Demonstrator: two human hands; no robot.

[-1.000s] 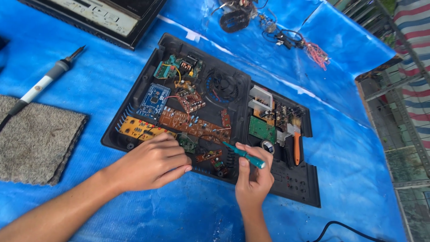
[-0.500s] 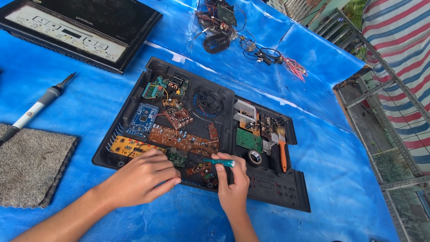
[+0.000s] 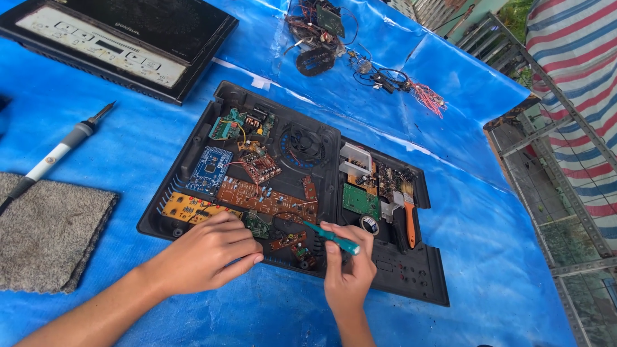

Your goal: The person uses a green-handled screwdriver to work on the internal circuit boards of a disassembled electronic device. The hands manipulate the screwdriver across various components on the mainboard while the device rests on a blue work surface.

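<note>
A black open appliance chassis [image 3: 418,283] lies on the blue tarp, filled with several circuit boards, a fan [image 3: 304,144] and wires. My right hand [image 3: 347,270] grips a teal-handled screwdriver [image 3: 331,236], its tip pointing left toward the brown boards [image 3: 263,200] near the front edge. My left hand [image 3: 209,254] rests palm down on the chassis's front left part, its fingers on a small green board [image 3: 257,225] beside the orange board [image 3: 183,207]. An orange-handled brush [image 3: 409,222] lies inside the right half.
A soldering iron [image 3: 61,151] lies at the left above a grey cloth pad [image 3: 45,231]. A black appliance top with a control panel [image 3: 116,45] sits at the back left. Loose wires and parts [image 3: 360,58] lie at the back. A metal rack [image 3: 559,180] stands right of the tarp.
The view has shifted, so the chassis sits lower and more central. My right hand has drawn the screwdriver slightly lower right. My left hand stays on the front left boards.
</note>
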